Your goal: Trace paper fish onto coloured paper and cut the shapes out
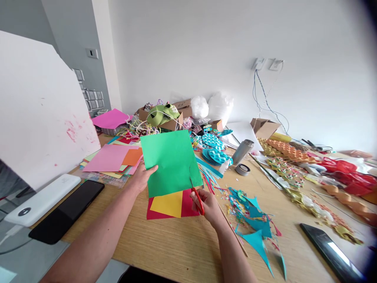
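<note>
My left hand (144, 175) pinches the left edge of a green sheet of paper (169, 161), thumb on top, and holds it up off the table. In my right hand (207, 204) is a pair of red-handled scissors (199, 202), its blades at the sheet's lower right edge. A curved line, which may be a cut, runs up the green sheet from the blades. Beneath the sheet, a yellow piece of paper (167, 205) lies on a red sheet (188, 208), both partly hidden.
Colored paper sheets (107, 159) are piled at the left, by a black phone (67, 210) and a white power bank (44, 198). Blue paper scraps (256, 232) and a wooden stick (234, 232) lie right. Behind stand a metal flask (243, 151) and a tape roll (242, 169).
</note>
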{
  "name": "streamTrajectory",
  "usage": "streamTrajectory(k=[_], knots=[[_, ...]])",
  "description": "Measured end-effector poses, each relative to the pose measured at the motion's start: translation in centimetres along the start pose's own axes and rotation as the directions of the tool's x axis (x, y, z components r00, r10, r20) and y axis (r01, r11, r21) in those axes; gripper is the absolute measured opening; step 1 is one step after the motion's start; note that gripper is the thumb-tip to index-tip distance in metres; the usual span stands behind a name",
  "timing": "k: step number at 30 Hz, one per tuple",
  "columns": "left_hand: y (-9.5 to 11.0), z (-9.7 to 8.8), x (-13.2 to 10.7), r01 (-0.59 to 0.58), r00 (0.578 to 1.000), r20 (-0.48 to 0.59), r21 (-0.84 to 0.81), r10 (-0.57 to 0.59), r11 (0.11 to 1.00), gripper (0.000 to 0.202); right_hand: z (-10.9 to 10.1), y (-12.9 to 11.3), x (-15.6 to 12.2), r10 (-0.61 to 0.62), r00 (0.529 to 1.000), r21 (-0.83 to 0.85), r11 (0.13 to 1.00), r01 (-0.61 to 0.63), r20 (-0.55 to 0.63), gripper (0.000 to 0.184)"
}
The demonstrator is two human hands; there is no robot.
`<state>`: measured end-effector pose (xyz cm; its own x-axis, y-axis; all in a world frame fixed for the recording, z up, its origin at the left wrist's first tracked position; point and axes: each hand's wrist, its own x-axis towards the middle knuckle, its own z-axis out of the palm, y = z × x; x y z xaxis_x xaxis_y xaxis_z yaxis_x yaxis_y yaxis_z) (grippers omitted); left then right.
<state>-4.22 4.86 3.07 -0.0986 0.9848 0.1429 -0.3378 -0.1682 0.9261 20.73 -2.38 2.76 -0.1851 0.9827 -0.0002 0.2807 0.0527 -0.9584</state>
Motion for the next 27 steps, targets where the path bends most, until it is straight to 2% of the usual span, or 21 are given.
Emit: streamTrajectory(k=[19,27], knots=[[0.03,0.11,-0.12,0.024,1.000,0.000,-0.057,-0.024,0.998,0.063,0.10,0.41,0.35,0.010,0.999,0.056,0.998,-0.007,-0.040,0.046],[0.16,0.27,-0.21,0.007,1.000,0.001,-0.049,-0.007,0.999,0.064,-0.01,-0.22,0.13,-0.001,0.998,-0.005,1.000,0.001,-0.063,0.046]])
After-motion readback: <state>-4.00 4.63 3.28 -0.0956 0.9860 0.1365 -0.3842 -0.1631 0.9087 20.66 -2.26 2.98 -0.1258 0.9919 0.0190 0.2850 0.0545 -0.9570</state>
